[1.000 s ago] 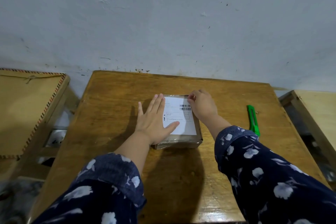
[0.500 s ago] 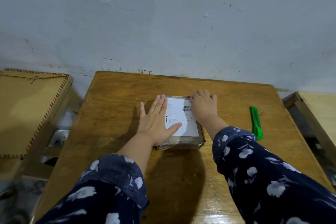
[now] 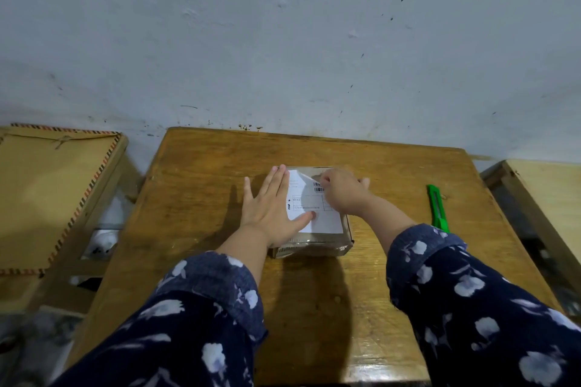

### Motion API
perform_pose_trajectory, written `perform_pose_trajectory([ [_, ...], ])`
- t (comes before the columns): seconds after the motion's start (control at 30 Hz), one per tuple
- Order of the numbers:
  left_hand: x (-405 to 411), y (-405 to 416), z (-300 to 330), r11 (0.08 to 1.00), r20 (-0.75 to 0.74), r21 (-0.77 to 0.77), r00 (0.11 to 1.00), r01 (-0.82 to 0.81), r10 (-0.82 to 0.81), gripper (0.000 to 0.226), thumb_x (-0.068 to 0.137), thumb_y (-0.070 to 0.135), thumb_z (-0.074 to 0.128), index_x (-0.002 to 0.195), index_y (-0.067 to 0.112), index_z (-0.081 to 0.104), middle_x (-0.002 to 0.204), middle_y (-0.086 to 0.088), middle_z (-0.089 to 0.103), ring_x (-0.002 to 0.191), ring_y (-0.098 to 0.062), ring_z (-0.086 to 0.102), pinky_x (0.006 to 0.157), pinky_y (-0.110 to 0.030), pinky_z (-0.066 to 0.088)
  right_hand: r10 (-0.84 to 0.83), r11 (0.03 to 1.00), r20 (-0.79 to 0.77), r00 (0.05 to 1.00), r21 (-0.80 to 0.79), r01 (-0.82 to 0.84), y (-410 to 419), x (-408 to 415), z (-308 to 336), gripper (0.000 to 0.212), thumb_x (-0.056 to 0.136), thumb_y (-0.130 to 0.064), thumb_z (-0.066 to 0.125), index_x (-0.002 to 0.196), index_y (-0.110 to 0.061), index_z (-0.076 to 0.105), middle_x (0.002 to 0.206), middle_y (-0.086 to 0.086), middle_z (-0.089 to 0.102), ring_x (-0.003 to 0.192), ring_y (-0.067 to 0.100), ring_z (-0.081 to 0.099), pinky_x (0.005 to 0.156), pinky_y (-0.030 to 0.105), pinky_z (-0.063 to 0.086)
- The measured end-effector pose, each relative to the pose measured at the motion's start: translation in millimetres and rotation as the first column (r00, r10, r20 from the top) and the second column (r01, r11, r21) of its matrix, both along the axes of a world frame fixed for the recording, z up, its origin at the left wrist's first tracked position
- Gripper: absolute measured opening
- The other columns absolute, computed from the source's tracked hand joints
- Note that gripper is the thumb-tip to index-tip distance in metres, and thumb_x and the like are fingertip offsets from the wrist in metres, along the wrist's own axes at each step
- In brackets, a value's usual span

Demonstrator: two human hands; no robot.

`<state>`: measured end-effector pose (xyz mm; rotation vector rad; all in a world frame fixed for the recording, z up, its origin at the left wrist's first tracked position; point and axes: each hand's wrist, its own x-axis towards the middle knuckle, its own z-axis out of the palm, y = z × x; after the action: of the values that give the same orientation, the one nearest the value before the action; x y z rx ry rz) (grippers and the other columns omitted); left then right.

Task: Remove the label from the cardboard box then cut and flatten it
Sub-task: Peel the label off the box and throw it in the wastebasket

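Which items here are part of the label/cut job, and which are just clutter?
In the job:
cardboard box
label
green cutter
left hand, flat on the box
right hand, pinching the label's far corner

Lying about:
framed board, left
side table, right

I see a brown box [image 3: 311, 245], white label [image 3: 314, 214], green cutter [image 3: 437, 207], navy white-flowered sleeves [image 3: 471, 298], amber table [image 3: 201, 185].

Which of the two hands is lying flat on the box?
The left hand, spread palm-down across the cardboard box and the label's left edge. The right hand is curled instead, pinching the label's far corner.
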<state>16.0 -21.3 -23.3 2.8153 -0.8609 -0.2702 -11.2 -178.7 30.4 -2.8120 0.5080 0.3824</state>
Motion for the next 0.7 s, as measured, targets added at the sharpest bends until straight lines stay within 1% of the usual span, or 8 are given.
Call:
perform_pose_trajectory([
  [0.03, 0.0, 0.0, 0.3, 1.0, -0.001, 0.001, 1.0, 0.002, -0.002, 0.102, 0.08, 0.081, 0.023, 0.152, 0.017, -0.011, 0.16, 0.004, -0.019, 0.145, -0.01, -0.021, 0.114, -0.059, -0.01, 0.004, 1.0, -0.028, 1.0, 0.023, -0.004, -1.1, -2.4, 4.0, 0.031, 0.097, -0.013, 0.031, 0.072, -0.023, 0.047, 0.094, -0.001, 0.052, 0.093, 0.02, 0.046, 0.085, 0.04, 0.027],
  [0.13, 0.4, 0.5, -0.3, 1.0, 0.002, 0.003, 1.0, 0.006, -0.006, 0.102, 0.08, 0.081, 0.021, 0.152, 0.017, -0.01, 0.16, 0.004, -0.02, 0.145, -0.01, -0.022, 0.115, -0.058, -0.01, -0.021, 0.977, -0.056, 0.998, 0.213, 0.032, -7.9, -5.5, 6.5, 0.03, 0.101, -0.027, 0.028, 0.085, -0.021, 0.053, 0.089, -0.001, 0.058, 0.089, 0.021, 0.053, 0.09, 0.043, 0.036],
  [0.23, 1.2, 1.1, -3.1, 0.999, -0.018, -0.036, 1.0, 0.004, -0.004, 0.103, 0.08, 0.081, 0.024, 0.152, 0.017, -0.011, 0.16, 0.005, -0.02, 0.144, -0.009, -0.022, 0.115, -0.057, -0.011, -0.082, 0.933, -0.024, 0.996, 0.349, 0.085, -9.0, -2.4, 7.6, 0.032, 0.101, -0.029, 0.03, 0.077, -0.022, 0.05, 0.083, -0.001, 0.058, 0.079, 0.02, 0.053, 0.09, 0.045, 0.038],
  [0.3, 1.1, 1.6, -5.1, 0.996, -0.044, -0.091, 0.999, -0.005, 0.001, 0.102, 0.081, 0.079, 0.028, 0.152, 0.018, -0.01, 0.16, 0.007, -0.018, 0.144, -0.008, -0.021, 0.116, -0.056, -0.01, -0.158, 0.949, 0.045, 0.986, 0.283, 0.139, -10.7, 1.6, 7.3, 0.028, 0.101, -0.027, 0.032, 0.078, -0.023, 0.049, 0.076, -0.004, 0.053, 0.08, 0.02, 0.049, 0.087, 0.041, 0.034],
  [0.37, 0.4, 1.7, -5.0, 0.993, -0.05, -0.118, 0.999, -0.01, 0.004, 0.1, 0.082, 0.078, 0.03, 0.153, 0.018, -0.008, 0.16, 0.007, -0.017, 0.145, -0.007, -0.02, 0.117, -0.056, -0.008, -0.186, 0.968, 0.111, 0.976, 0.19, 0.163, -11.5, 3.6, 6.9, 0.019, 0.1, -0.027, 0.034, 0.091, -0.023, 0.05, 0.084, -0.004, 0.057, 0.088, 0.02, 0.052, 0.086, 0.038, 0.029],
  [0.47, 0.7, 0.8, -3.5, 0.997, -0.022, -0.08, 1.0, -0.005, 0.003, 0.102, 0.081, 0.08, 0.027, 0.153, 0.017, -0.006, 0.16, 0.005, -0.017, 0.145, -0.009, -0.019, 0.116, -0.055, -0.01, -0.204, 0.954, 0.18, 0.962, 0.257, 0.154, -11.4, 4.4, 2.2, 0.019, 0.101, -0.032, 0.031, 0.109, -0.026, 0.047, 0.092, -0.005, 0.066, 0.093, 0.02, 0.059, 0.086, 0.038, 0.027],
  [0.53, 0.2, 0.0, -0.9, 0.998, 0.026, -0.061, 1.0, -0.006, 0.007, 0.102, 0.08, 0.081, 0.025, 0.153, 0.018, -0.004, 0.161, 0.004, -0.014, 0.146, -0.01, -0.017, 0.116, -0.054, -0.012, -0.15, 0.962, 0.215, 0.965, 0.259, 0.091, -10.6, 2.4, 1.8, 0.021, 0.1, -0.037, 0.035, 0.117, -0.031, 0.045, 0.089, -0.008, 0.067, 0.09, 0.018, 0.059, 0.087, 0.038, 0.024],
  [0.7, -14.5, -1.8, 8.6, 0.989, 0.077, -0.129, 0.994, -0.073, 0.083, 0.092, 0.084, 0.077, 0.024, 0.154, 0.021, 0.004, 0.162, 0.005, -0.003, 0.147, -0.008, -0.011, 0.118, -0.048, -0.009, 0.087, 0.993, 0.311, 0.947, 0.044, -0.105, -10.6, -4.5, -2.7, 0.021, 0.095, -0.036, 0.046, 0.116, -0.033, 0.045, 0.07, -0.014, 0.058, 0.081, 0.015, 0.058, 0.085, 0.037, 0.022],
])
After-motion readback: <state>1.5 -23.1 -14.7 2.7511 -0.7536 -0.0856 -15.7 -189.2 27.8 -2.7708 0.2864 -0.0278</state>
